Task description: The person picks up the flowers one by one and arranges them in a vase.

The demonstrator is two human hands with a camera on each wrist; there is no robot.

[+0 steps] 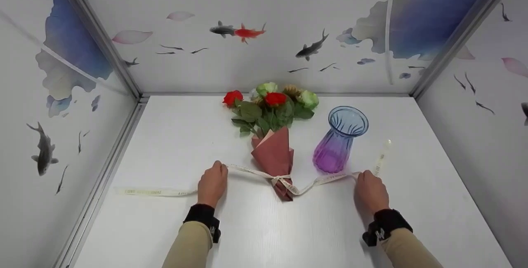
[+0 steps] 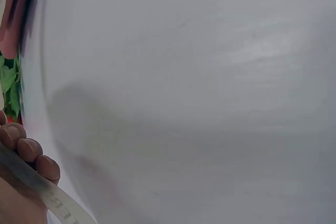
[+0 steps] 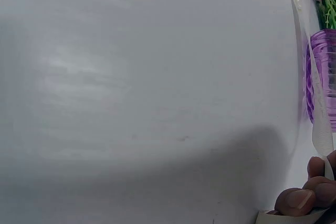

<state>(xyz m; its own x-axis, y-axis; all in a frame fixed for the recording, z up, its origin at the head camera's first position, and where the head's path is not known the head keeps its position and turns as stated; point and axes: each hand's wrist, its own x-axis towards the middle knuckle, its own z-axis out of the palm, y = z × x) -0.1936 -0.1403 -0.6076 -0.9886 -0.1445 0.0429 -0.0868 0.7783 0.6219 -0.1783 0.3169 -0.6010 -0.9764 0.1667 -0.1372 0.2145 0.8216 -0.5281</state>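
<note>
A bouquet of red and pale green flowers (image 1: 275, 99) lies on the table, its stems wrapped in dark red paper (image 1: 275, 154). Around the lower wrap goes a cream printed ribbon (image 1: 251, 172), crossed or knotted at the front. My left hand (image 1: 213, 183) grips the ribbon left of the bouquet; in the left wrist view the fingers (image 2: 30, 149) curl over it. To the right, my right hand (image 1: 371, 191) pinches the other length, its fingertips (image 3: 296, 200) seen in the right wrist view. The left stretch looks fairly straight, while the right one sags near the wrap.
A blue-to-purple glass vase (image 1: 336, 144) stands right of the bouquet, just beyond the ribbon. Loose ribbon tails (image 1: 144, 192) lie on the white table (image 1: 264, 235) past both hands. Printed panels (image 1: 264, 66) enclose the back and sides.
</note>
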